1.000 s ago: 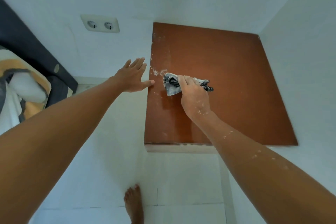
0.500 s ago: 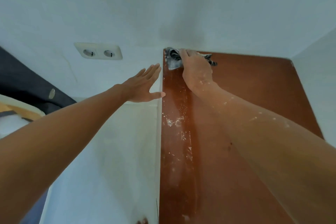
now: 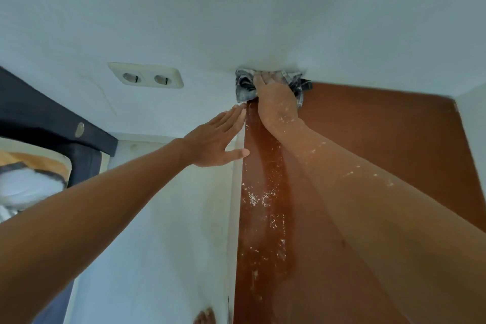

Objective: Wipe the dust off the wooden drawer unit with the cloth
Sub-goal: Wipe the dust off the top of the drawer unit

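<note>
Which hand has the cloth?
The right hand, pressed on the crumpled grey cloth at the far left corner of the brown drawer unit top. The left hand is open and empty, flat against the unit's left edge.

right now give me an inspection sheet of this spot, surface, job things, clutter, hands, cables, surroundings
surface: brown top of the wooden drawer unit, white dust specks along its left strip
job's things: checked cloth bunched at the back left corner against the wall
clutter: nothing seen on the top
hands: right hand pressing on the cloth, grip closed on it; left hand open, flat by the unit's left edge
cables: nothing seen; double wall socket with nothing plugged in
surroundings: white walls, dark bed frame at left, bare foot below
</note>
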